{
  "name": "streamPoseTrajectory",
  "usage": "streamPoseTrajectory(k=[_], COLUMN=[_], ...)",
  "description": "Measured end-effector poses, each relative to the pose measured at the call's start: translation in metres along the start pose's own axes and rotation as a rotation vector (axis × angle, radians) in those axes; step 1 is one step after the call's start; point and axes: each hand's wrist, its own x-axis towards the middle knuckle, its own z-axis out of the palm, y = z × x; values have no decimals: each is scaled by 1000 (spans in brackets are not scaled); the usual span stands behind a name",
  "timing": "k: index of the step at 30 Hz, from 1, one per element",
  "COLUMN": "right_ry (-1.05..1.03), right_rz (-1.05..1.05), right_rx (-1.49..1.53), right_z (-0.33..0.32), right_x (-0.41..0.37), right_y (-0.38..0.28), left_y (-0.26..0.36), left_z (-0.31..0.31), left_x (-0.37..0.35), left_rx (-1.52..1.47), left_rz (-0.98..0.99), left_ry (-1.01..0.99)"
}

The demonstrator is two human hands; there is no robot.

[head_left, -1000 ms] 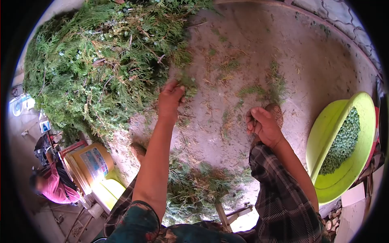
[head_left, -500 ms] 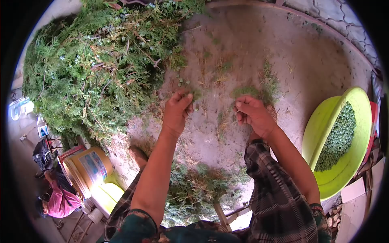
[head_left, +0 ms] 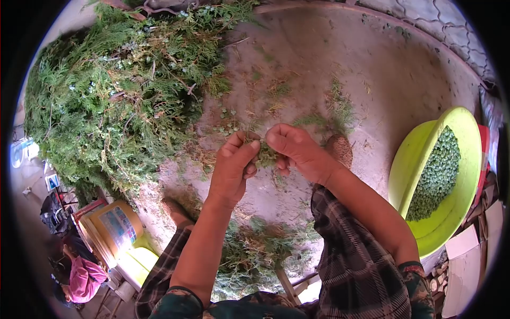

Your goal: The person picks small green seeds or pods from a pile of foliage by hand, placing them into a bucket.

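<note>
Small green sprig of scaly evergreen foliage (head_left: 265, 156) is pinched between both hands, which meet mid-view above a dusty concrete floor (head_left: 382, 80). The left hand (head_left: 231, 165) clamps it between thumb and forefinger. The right hand (head_left: 297, 151) closes its fingertips on the other side, so the two hands touch around it.

Well to the right of the right hand stands a lime-green plastic basin (head_left: 425, 239) holding a heap of small round green cones (head_left: 438, 178). Beyond and left of the left hand lies a large pile of leafy green cut branches (head_left: 111, 90). Below the wrists, between the person's knees, sits a smaller heap of loose green-brown foliage (head_left: 255, 250). Lower left of the left arm are a yellow plastic bucket (head_left: 114, 226) and another person in a pink top (head_left: 85, 276).

The work looks like plucking cones off the sprig. It would likely go best with the left hand gripping the stem close to the cones while the right fingertips twist each one off cleanly, leaving leaf scraps behind.
</note>
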Motion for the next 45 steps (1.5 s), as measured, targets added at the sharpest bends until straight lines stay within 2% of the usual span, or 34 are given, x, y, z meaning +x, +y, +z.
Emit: streamPoseTrajectory(k=[4, 6, 8, 9, 11, 12, 14, 16, 17, 20, 22, 27, 29, 31, 34, 35, 36, 37, 38, 40, 41, 42, 43, 45], right_ry=[-38, -61, -81, -123, -167, -181, -198, -215, -213, -169, -32, -16, -15, 22, 1, 13, -23, -60, -51, -74, -82, -51, -19, -5], right_rz=[-34, -31, -31, -33, -40, -50, -61, -61, -61, -106, -106, -139, -160, -164, -125, -129, -104, -80, -84, -62, -60, -91, -123, -138], right_rx=[-187, -140, -93, -19, 52, 156, 259, 472, 472, 378, 221, 85, 44, -141, -141, -140, 173, 485, 485, 546, 547, 425, 303, 288], right_z=[2, 0, 0, 3, 4, 6, 7, 6, 4, 0, 5, 6, 8, 13, 6, 6, 6, 6, 4, 4, 3, 2, 1, 5], right_x=[-2, -3, -6, -9, -11, -13, -14, -15, -15, -14, -16, -17, -19, -24, -20, -19, -19, -20, -22, -22, -22, -23, -22, -24], right_y=[-2, -3, -7, -13, -16, -14, -13, -15, -14, -14, -15, -12, -17, -23, -15, -12, -8, -6, -4, -1, -1, -1, 0, -2], left_y=[4, 6, 9, 7, 5, 4, 3, 1, -1, 1, 0, 1, -6, -5, -7, -8, -8, -7, -6, -9, -11, -11, -13, -18], left_z=[10, 11, 7, 9, 16, 12, 3, 10, 15, 25, 25, 26, 23, 21, 26, 29, 24, 12, 7, 13, 16, 17, 17, 15], left_x=[-2, 0, 0, 1, 3, 4, 9, 8, 6, 1, 1, 1, 5, 6, 4, 5, 7, 11, 13, 12, 11, 10, 11, 13], left_rx=[149, 183, 28, 27, -242, -240, -581, -558, -538, -434, -411, -336, -203, -192, -201, -223, -221, -396, -570, -672, -644, -615, -613, -466], left_rz=[91, 112, 40, 39, -2, 0, -102, -91, -84, -38, -27, -18, 75, 67, 51, 49, 39, -44, -127, -150, -144, -137, -131, -76], left_ry=[68, 67, -89, -90, -27, -27, -401, -345, -288, -207, -206, -247, -61, -75, -47, -8, -19, -220, -417, -431, -350, -268, -263, -193])
